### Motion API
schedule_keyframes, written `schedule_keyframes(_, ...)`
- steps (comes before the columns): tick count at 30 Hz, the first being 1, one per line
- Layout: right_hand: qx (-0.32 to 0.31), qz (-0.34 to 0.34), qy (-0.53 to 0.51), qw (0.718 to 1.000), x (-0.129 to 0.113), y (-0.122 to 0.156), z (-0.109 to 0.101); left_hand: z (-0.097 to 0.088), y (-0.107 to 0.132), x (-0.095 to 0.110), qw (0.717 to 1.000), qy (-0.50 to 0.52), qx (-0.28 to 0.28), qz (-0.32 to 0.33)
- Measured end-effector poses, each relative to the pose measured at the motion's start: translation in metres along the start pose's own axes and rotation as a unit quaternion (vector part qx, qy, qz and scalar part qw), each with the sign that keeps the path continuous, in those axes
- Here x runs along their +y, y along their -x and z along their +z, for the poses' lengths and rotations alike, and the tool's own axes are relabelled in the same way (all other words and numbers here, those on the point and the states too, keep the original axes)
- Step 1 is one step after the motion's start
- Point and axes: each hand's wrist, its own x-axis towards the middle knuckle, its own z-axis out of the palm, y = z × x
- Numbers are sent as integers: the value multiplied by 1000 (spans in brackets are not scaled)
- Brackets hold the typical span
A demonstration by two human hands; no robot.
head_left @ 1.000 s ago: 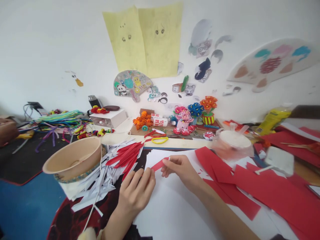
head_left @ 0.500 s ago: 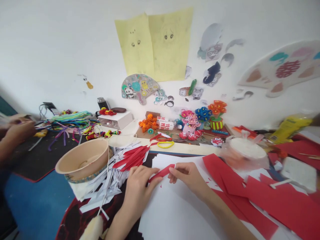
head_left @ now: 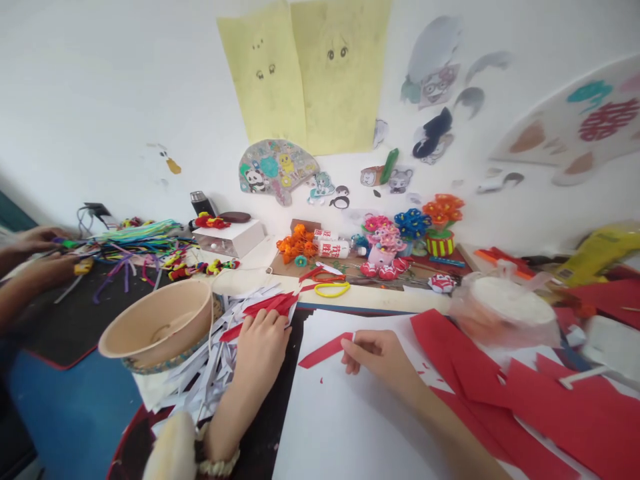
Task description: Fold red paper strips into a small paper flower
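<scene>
My right hand pinches one end of a folded red paper strip between thumb and fingers, just above a stack of white paper. At the left, my left hand lies over a pile of red paper strips, its fingers curled down onto them. Its fingertips are hidden, so what they hold does not show. Loose white paper strips spread under and beside the red pile. Larger red paper sheets overlap to the right of my right hand.
A beige basin stands at the left. Behind the paper are a yellow ring, a bottle and pipe-cleaner flowers. A plastic-wrapped tub sits at the right. Another person's hands work at the far left.
My left hand has let go of the folded red strip and moved left onto the red strip pile. My right hand still holds the strip. The view has shifted slightly.
</scene>
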Motion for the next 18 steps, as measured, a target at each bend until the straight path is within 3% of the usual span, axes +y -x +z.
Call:
schedule_keyframes(4,2,-1,-6,1000,-2,0,-1,11,-17,12,998,-59,-9,-20)
schedule_keyframes(8,5,-3,-13,1000,-2,0,-1,7,-21,16,998,-69,2,-13)
schedule_keyframes(12,26,11,-23,999,1,-2,-2,-10,-11,22,995,-49,78,-22)
schedule_keyframes(15,32,25,-62,997,1,-4,-4,-21,0,28,987,11,151,54)
schedule_keyframes(18,30,32,-97,994,-3,-4,-5,-26,8,33,967,-10,196,164)
